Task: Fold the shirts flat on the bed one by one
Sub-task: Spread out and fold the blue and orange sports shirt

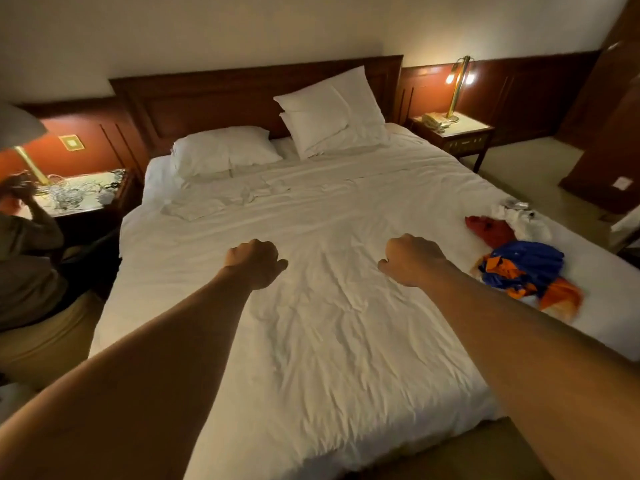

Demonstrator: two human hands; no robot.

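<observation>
Head view: left hand (pixel 256 262) clenched, empty.
Right hand (pixel 412 258): clenched, empty.
Crumpled blue-orange fabric shirts (pixel 524 266): right of it, apart.

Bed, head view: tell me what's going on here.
A person reaches out over the bed with both arms. The left hand and right hand are curled like fists over its middle, holding nothing. The shirts lie in a crumpled pile near the bed's right edge, untouched and not yet folded. Another person sits beside the bed on the left.
</observation>
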